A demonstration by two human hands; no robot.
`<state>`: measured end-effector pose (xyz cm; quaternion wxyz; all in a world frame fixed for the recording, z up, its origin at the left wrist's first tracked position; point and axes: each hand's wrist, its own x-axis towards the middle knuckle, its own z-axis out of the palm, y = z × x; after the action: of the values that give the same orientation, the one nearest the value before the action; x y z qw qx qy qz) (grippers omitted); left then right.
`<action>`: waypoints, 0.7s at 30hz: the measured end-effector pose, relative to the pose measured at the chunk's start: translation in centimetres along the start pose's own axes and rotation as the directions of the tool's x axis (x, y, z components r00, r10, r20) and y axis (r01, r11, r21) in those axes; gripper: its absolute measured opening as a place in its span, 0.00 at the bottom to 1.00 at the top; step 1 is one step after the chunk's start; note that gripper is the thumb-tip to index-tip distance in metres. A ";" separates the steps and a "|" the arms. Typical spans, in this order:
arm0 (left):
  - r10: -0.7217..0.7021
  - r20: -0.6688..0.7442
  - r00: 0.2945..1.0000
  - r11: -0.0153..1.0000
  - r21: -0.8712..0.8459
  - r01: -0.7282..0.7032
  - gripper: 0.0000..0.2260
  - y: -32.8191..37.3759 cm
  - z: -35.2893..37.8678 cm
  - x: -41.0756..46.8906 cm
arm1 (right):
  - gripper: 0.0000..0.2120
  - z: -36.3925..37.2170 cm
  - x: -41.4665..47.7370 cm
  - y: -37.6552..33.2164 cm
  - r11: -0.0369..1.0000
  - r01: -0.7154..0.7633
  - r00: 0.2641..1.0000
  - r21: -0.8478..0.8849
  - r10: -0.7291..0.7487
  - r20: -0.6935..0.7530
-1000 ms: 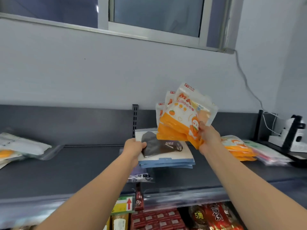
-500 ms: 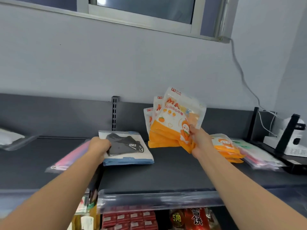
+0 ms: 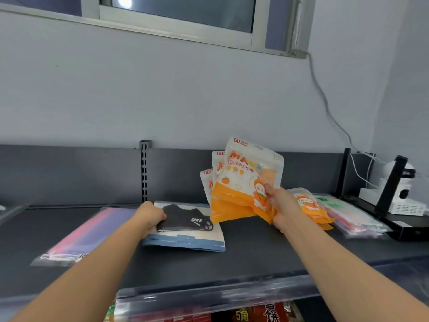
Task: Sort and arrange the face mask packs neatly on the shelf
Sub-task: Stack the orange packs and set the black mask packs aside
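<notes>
Lower edge of frame: snack packets [image 3: 255, 316] on a lower tier, beneath the clear strip [image 3: 209, 296] that runs along the shelf's front lip.

Shelf [image 3: 255, 259]: dark. A bare band lies between the lip and the packs, widest at lower centre.

Left hand [image 3: 151, 217], centre-left: fingers curled on the left edge of the black-mask stack [image 3: 185, 238], thumb on top. The stack lies flat with its blue edges toward the lip. Just left of it a pink-and-purple pack [image 3: 88, 233] lies flat, angled toward the lower left; cannot tell whether the two touch.

Right hand [image 3: 281, 205], centre-right: clamped on the lower right corner of a fan of orange packs [image 3: 243, 182]. The fan is upright and raised off the shelf, its lower edge over the stack's right end. The shelf in front of the fan is bare.

Right of that hand: flat orange packs [image 3: 313, 210], then clear packs [image 3: 348, 217], near a black stand holding a white camera [image 3: 404, 194].

Far: slotted upright [image 3: 144, 173] in the back panel, grey wall [image 3: 209, 89], cable [image 3: 325, 101], window frame [image 3: 176, 17] along the top.
</notes>
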<state>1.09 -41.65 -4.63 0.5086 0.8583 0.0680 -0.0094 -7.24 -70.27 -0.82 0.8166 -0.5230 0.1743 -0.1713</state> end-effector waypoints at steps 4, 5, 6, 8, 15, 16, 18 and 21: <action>0.117 -0.117 0.986 0.850 0.525 -0.039 0.21 1.5 0.2 -0.7 | 0.14 -0.7 0.2 -0.3 1.000 0.005 0.999 0.016 -0.004 -0.033; 0.183 -0.103 0.978 0.859 0.500 -0.108 0.24 2.2 0.7 -1.2 | 0.13 -0.9 0.2 -0.3 1.000 0.006 0.999 0.017 -0.005 -0.041; 0.255 -0.058 0.965 0.893 0.398 -0.212 0.27 3.1 1.3 -2.0 | 0.12 -1.0 0.1 -0.4 1.000 0.008 0.999 0.014 -0.007 -0.052; 0.344 0.091 0.934 0.938 0.008 -0.346 0.30 5.6 3.0 -4.0 | 0.12 -1.5 0.2 -0.7 1.000 0.012 0.998 0.006 -0.011 -0.065; 0.362 0.506 0.783 0.876 -0.473 -0.099 0.28 11.8 9.2 -8.2 | 0.12 -4.9 0.1 -4.1 0.995 0.094 0.989 -0.042 -0.098 -0.111; 0.368 0.497 0.786 0.865 -0.493 -0.093 0.25 12.2 10.3 -8.0 | 0.11 -5.6 0.2 -4.7 0.991 0.116 0.987 -0.065 -0.122 -0.108; 0.389 0.485 0.784 0.859 -0.499 -0.117 0.19 13.3 12.4 -7.9 | 0.09 -7.2 0.6 -5.8 0.972 0.167 0.978 -0.163 -0.184 -0.095; 0.367 0.432 0.824 0.861 -0.492 -0.125 0.14 14.7 15.5 -7.9 | 0.11 -9.1 1.5 -7.6 0.920 0.220 0.965 -0.325 -0.254 -0.068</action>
<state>-4.08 -63.06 1.40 0.6862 0.6869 -0.1837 -0.1535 -10.85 -81.22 2.44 0.6853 -0.6533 0.1789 -0.2673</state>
